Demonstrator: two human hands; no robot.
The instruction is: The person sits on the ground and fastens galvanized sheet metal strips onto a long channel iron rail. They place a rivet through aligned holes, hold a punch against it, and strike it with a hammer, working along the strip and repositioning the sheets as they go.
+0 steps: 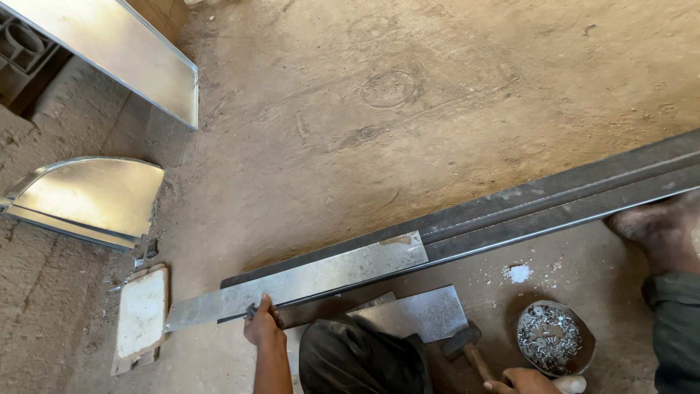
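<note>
No packages, labels or signs legible; left hand (262,321) closed on the near edge of a galvanised sheet strip (299,281) lying along a long dark steel angle bar (554,201); right hand (526,381) wrapped round a hammer (467,346) handle, head on the dirt floor (379,109); round tin of screws (550,338) just right; second sheet piece (419,312) between hands; curved duct sections (95,193) well left.

Dirt floor (408,95) with long dark steel angle bar (554,201); galvanised sheet strip (306,281) laid along it, pinned by left hand (262,325). Right hand (525,381) gripping hammer (467,346) handle. Round dish of screws (550,339) just beside. Curved sheet piece (87,197) at left.
</note>
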